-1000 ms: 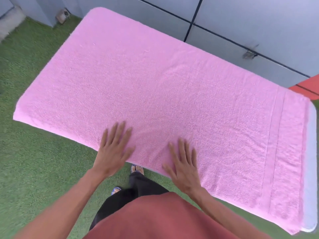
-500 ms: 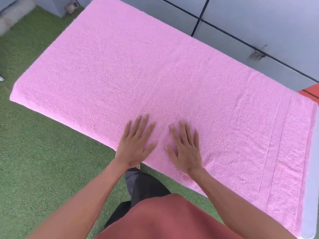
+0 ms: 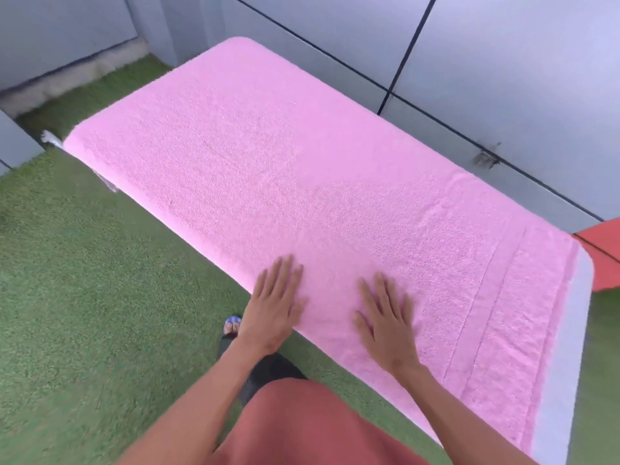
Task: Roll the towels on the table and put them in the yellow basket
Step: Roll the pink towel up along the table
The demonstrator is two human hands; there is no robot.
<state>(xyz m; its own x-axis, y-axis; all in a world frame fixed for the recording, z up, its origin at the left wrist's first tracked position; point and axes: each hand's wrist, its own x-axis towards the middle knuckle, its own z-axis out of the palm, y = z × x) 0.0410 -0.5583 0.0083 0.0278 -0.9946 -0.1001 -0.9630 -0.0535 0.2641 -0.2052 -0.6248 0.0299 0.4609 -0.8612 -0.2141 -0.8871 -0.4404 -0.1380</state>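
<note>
A large pink towel (image 3: pixel 302 169) lies spread flat over the white table (image 3: pixel 567 380), covering nearly all of it; only the table's right end shows bare. My left hand (image 3: pixel 273 307) rests palm down on the towel's near edge, fingers spread. My right hand (image 3: pixel 389 317) lies flat on the towel a little to the right, fingers apart. Neither hand grips the cloth. No yellow basket is in view.
Green artificial turf (image 3: pixel 84 297) covers the floor around the table. A grey panelled wall (image 3: pixel 469 62) runs close behind the table's far edge. A red object (image 3: pixel 604 253) sits at the far right. My foot (image 3: pixel 233 325) stands below the table's near edge.
My hands have slid apart along the towel's near edge after coming together half a second ago. The view has swung, so the table's left end now shows.
</note>
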